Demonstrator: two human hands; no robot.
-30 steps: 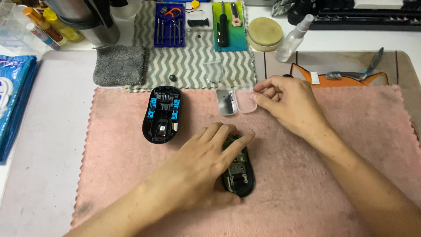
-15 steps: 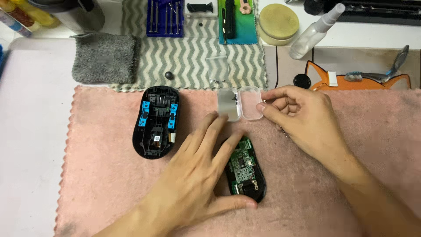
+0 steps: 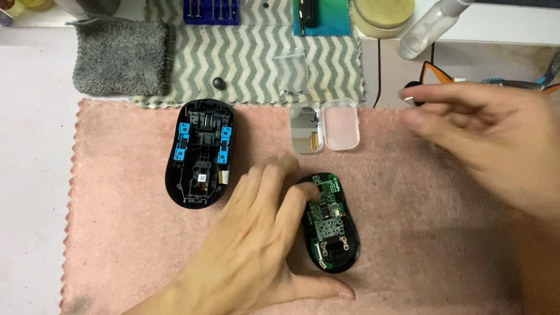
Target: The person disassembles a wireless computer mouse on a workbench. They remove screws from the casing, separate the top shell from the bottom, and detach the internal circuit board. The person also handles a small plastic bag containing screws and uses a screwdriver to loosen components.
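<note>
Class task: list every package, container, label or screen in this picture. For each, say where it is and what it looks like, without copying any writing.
Clear plastic box: open, on pink towel above the circuit board; hinged, rounded halves.
Round tin: top edge; pale yellow.
Spray bottle: top right; clear, lying tilted.
White label: small square inside black mouse shell.
No screens.

One head-worn camera looks steeply down, close over the pink mat on the desk.

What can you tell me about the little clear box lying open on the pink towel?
The small clear plastic box lies hinged open and flat on the pink towel, its two rounded halves side by side. The left half holds something small and yellowish; the right looks empty. It sits above the green circuit board. Nothing touches it: the right hand, blurred, hovers off to its right.
</note>
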